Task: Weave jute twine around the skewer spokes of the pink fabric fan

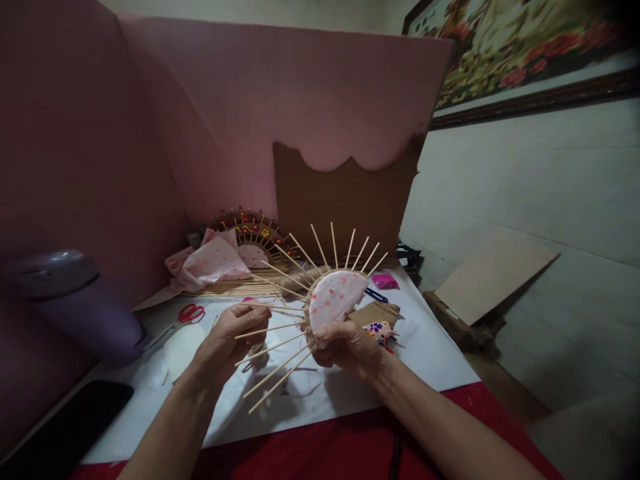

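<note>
My right hand point(349, 347) grips a half-round craft piece point(336, 297) covered in pink dotted cloth, with several thin wooden sticks fanning out from its rim. Its fingers are closed on the lower edge. My left hand point(231, 335) is to the left of it, fingers pinched on a stick or strand among the fanned sticks point(273, 329); what it pinches is too thin to name. Both hands hover over a white sheet point(425, 347) on the table.
Red-handled scissors point(190, 313) lie at the left. Pink dotted cloth point(213, 261), a finished decorated fan piece point(253, 233) and a bundle of sticks sit behind. A purple bottle point(83, 303) lies at the far left, a dark phone point(70, 427) near it. Pink cardboard walls point(280, 100) enclose the back.
</note>
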The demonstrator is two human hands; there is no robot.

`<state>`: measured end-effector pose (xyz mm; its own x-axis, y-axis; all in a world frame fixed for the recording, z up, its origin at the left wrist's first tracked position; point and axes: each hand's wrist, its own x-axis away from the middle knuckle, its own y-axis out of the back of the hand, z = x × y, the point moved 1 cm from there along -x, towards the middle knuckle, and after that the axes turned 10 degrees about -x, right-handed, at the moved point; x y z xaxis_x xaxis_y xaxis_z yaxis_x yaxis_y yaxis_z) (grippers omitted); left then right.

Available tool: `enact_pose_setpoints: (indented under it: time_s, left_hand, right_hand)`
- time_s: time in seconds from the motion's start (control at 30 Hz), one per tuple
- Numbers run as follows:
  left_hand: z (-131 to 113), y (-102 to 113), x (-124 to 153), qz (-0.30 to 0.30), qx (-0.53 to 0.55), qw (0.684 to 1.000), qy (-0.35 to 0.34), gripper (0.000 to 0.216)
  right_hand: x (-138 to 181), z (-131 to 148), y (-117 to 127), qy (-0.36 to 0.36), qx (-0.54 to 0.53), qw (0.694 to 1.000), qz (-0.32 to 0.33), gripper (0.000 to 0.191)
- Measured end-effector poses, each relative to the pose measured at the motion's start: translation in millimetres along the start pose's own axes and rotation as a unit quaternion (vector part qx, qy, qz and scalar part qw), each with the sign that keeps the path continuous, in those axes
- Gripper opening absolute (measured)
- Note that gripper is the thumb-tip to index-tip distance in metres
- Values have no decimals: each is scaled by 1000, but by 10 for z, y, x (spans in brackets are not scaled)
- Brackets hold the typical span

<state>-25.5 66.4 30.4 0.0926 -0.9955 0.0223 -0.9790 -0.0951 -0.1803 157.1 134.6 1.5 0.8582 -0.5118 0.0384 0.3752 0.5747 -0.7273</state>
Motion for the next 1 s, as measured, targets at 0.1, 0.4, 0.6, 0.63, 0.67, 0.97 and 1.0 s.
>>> enact_pose_setpoints:
  time_s: [0.1,0.4,0.6,0.63,0.67,0.97,1.0]
  left_hand:
    - [-68,10,43,7,-14,1000,10,24]
    - [-87,155,3,-50,-201,978,-37,18]
    - [-113,177,-8,-111,-311,941,-68,26]
    - [-123,175,-3,-123,-331,932,-80,28]
    - [-132,172,3,-132,-349,923,-94,29]
    - [-153,211,26,-160,-297,927,-163,15]
    - [-151,219,28,-163,-277,934,-157,14]
  right_hand:
    - [-8,6,28,5,2,1000,-5,7]
    - [-15,47,51,34,52,997,-46,7]
    - [-12,83,45,30,69,995,-71,10]
    - [-19,81,55,32,73,993,-82,11]
    - [-26,76,65,35,77,992,-92,11]
    - [-19,38,45,11,129,991,-38,8]
    - [-12,40,38,14,125,992,-30,7]
